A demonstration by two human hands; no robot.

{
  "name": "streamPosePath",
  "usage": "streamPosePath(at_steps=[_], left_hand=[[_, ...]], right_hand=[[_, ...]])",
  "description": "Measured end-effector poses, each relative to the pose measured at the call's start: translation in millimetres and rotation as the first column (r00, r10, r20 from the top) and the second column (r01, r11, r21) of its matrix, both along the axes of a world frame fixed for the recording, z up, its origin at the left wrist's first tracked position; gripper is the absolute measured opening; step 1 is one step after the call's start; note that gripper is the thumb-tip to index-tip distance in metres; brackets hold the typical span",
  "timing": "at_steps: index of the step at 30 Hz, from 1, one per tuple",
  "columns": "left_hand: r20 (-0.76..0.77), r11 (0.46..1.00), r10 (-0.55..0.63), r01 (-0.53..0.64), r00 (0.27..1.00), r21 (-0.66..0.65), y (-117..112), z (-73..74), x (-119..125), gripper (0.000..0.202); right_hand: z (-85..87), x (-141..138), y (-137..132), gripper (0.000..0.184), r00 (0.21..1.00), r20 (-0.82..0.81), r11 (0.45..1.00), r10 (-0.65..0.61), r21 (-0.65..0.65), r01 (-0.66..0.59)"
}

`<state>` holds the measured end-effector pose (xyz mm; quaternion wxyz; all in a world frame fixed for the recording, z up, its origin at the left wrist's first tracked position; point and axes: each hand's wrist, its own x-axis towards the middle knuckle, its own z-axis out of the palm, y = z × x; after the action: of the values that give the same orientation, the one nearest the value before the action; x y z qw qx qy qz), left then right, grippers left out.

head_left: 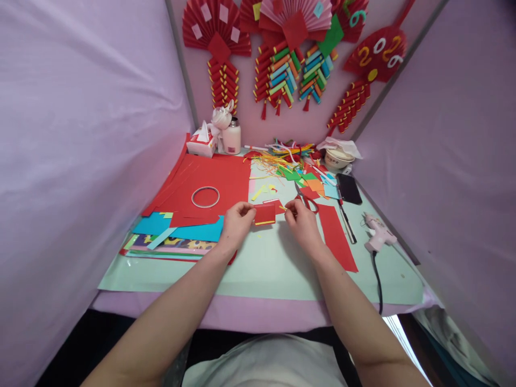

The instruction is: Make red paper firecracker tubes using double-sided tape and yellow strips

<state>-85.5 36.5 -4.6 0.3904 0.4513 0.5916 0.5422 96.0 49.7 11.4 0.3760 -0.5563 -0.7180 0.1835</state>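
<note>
My left hand (pixel 237 220) pinches the left edge of a small red paper piece (pixel 265 213) with a thin yellow strip along its bottom, holding it just above the pale green mat (pixel 258 269). My right hand (pixel 300 221) is to its right, fingers curled in a pinch around a small yellow bit I cannot make out clearly. Red-handled scissors (pixel 308 203) lie right behind my right hand. A long red paper strip (pixel 336 236) lies on the mat to the right of that hand.
Big red sheets (pixel 209 185) with a tape ring (pixel 205 196) lie left, over blue and patterned paper. Coloured scraps (pixel 298 172), a black phone (pixel 349 188), a bowl (pixel 337 157), a pen (pixel 346 221) and a pink glue gun (pixel 378 235) sit right. Paper firecracker decorations (pixel 282 70) hang behind.
</note>
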Motion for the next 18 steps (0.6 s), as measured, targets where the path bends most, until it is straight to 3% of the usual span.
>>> streamPosePath(at_steps=[7, 18], left_hand=[[-0.061, 0.998, -0.062, 0.061, 0.996, -0.009, -3, 0.5, 5, 0.013], [-0.055, 0.996, -0.091, 0.089, 0.994, -0.030, -9, 2.8, 14, 0.010]], right_hand=[[5.2, -1, -6, 0.021, 0.982, -0.164, 0.995, 0.097, 0.042, -0.092], [6.7, -16, -15, 0.017, 0.970, -0.154, 0.979, 0.189, 0.108, -0.174]])
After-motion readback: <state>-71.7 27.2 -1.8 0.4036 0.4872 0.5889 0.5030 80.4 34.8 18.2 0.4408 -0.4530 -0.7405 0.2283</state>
